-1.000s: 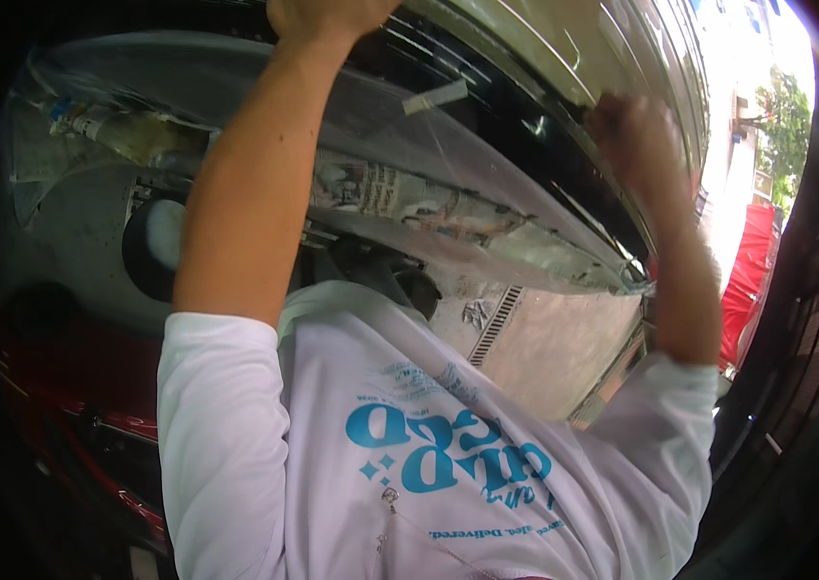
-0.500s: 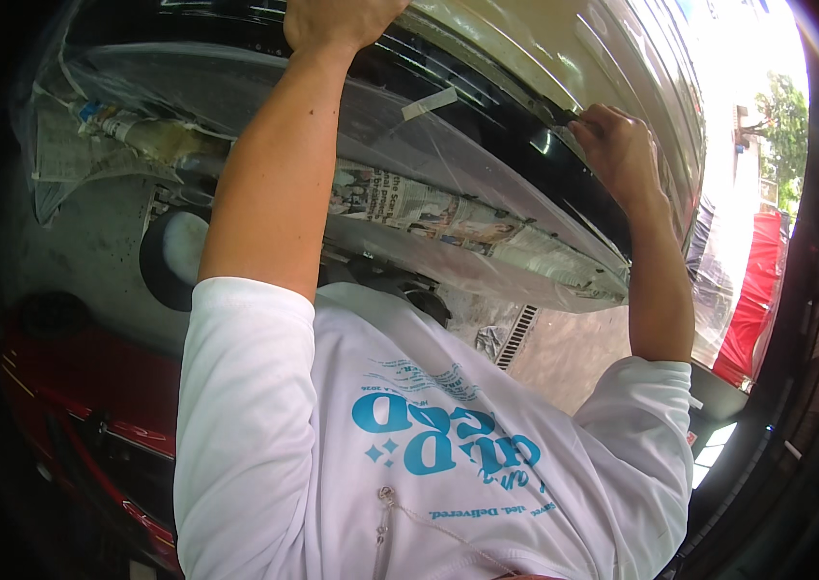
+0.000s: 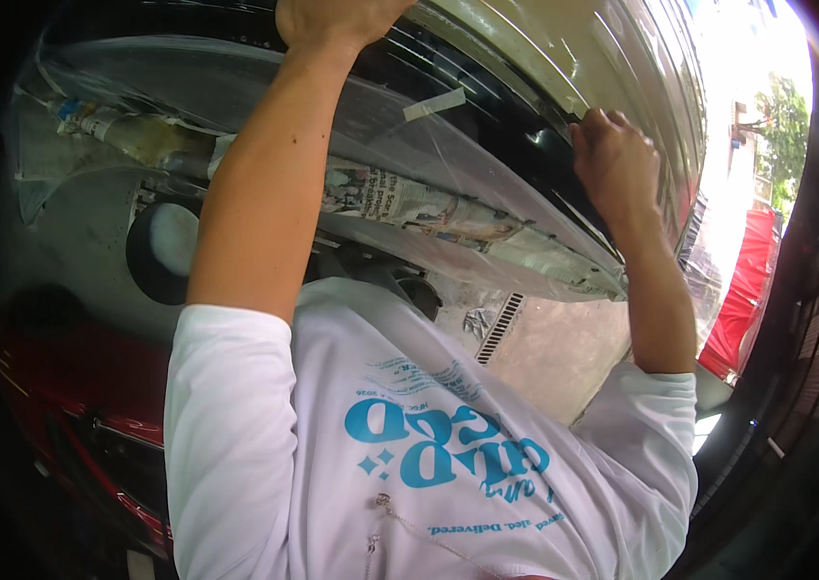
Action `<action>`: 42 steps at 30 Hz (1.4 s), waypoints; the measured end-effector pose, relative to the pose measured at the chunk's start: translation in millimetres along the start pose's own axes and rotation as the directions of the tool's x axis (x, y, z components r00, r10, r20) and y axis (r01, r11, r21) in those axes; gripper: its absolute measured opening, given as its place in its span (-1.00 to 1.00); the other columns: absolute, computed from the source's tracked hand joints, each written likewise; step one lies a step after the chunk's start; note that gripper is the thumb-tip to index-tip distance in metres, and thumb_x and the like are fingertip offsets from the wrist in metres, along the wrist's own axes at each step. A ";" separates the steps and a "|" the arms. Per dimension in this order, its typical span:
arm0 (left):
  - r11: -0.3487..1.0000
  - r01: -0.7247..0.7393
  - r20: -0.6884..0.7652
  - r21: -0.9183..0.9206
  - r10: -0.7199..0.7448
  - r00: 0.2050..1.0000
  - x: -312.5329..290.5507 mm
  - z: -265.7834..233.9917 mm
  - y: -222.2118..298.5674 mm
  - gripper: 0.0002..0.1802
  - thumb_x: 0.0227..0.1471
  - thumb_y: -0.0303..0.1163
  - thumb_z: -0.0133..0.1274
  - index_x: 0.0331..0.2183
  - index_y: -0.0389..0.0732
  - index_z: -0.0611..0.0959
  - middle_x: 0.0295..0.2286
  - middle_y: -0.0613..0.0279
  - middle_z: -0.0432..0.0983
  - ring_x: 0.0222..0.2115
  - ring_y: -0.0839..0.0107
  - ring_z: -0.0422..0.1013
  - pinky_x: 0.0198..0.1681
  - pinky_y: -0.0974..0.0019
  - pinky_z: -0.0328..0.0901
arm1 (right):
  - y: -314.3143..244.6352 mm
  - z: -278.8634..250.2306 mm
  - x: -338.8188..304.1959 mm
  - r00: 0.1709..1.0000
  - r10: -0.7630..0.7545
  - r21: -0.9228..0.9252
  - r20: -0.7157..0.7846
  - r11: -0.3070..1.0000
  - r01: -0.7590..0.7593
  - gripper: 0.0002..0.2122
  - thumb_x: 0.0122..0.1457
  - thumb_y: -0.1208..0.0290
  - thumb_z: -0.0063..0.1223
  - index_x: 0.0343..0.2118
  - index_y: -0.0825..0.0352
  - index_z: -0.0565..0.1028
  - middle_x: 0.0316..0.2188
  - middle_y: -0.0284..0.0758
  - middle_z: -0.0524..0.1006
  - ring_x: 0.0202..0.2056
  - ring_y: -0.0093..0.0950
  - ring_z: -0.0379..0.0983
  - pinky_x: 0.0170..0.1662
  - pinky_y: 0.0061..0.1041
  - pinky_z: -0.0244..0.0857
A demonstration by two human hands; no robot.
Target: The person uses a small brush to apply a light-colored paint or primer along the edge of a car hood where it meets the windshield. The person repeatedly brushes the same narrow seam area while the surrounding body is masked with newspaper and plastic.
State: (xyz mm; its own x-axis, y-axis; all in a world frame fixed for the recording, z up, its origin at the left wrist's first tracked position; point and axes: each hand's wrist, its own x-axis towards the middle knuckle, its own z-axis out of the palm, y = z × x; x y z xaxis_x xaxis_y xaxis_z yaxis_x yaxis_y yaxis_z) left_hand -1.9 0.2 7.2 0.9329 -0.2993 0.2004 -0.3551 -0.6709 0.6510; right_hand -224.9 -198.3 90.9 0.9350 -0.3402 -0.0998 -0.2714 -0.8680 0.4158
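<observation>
My left hand (image 3: 340, 21) reaches to the top edge of the view, over the glossy black panel (image 3: 448, 72) of a car. Its fingers are cut off by the frame, so what it touches is hidden. Further right, my right hand (image 3: 614, 159) is closed, knuckles up, at the seam where the black panel meets the shiny gold-beige bodywork (image 3: 535, 43). Whatever its fingers hold, if anything, lies hidden beneath them. A short pale piece of tape (image 3: 434, 103) sticks across the black panel's lower edge, between the hands.
Clear plastic sheeting (image 3: 371, 121) and newspaper masking (image 3: 429, 208) hang below the panel. A red car (image 3: 90, 406) stands at the lower left. A floor drain grate (image 3: 501, 327) lies below, and red sheeting (image 3: 743, 290) hangs at the right.
The view has shifted slightly. My right hand has turned so that its knuckles show more and its fingertips are hidden, still at the seam. The left hand stays over the black panel.
</observation>
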 end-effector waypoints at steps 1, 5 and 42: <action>1.000 0.029 -0.032 -0.004 -0.029 0.999 3.9 -8.1 -6.4 -0.45 -0.05 0.14 0.26 -0.37 -0.22 0.70 -0.40 -0.15 0.65 -0.28 -0.15 0.58 -0.20 -0.12 0.44 | 1.8 -12.3 29.2 0.991 -0.078 -0.028 0.112 0.996 0.082 -0.76 0.19 0.18 0.28 -0.29 0.28 0.64 -0.33 -0.12 0.66 -0.28 -0.09 0.66 -0.17 -0.11 0.54; 0.996 0.044 -0.001 -0.076 -0.045 0.999 -8.8 -14.1 -2.1 -0.45 -0.06 0.15 0.27 -0.40 -0.21 0.69 -0.41 -0.13 0.65 -0.30 -0.15 0.58 -0.22 -0.11 0.44 | 25.2 -56.1 112.2 0.873 -0.263 0.187 0.410 0.962 0.201 -0.86 -0.03 0.39 0.41 -0.42 0.30 0.70 -0.47 -0.15 0.69 -0.36 -0.25 0.68 -0.22 -0.24 0.52; 0.999 0.042 -0.070 0.012 -0.041 0.997 7.9 1.6 -2.4 -0.47 -0.09 0.14 0.29 -0.50 -0.19 0.62 -0.53 -0.10 0.59 -0.40 -0.12 0.56 -0.32 -0.10 0.41 | 59.2 -26.7 62.3 0.950 -0.144 0.410 0.277 0.912 0.019 -0.80 0.17 0.27 0.35 -0.34 0.34 0.68 -0.48 -0.11 0.62 -0.42 -0.26 0.60 -0.23 -0.26 0.45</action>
State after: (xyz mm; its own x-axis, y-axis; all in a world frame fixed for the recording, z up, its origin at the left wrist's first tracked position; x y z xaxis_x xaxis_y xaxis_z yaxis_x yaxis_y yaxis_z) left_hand 6.2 -1.7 6.1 0.9486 -0.2229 0.2245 -0.3162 -0.6909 0.6501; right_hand -176.7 -261.2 133.4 0.8643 -0.2980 -0.4051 -0.3233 -0.9463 0.0064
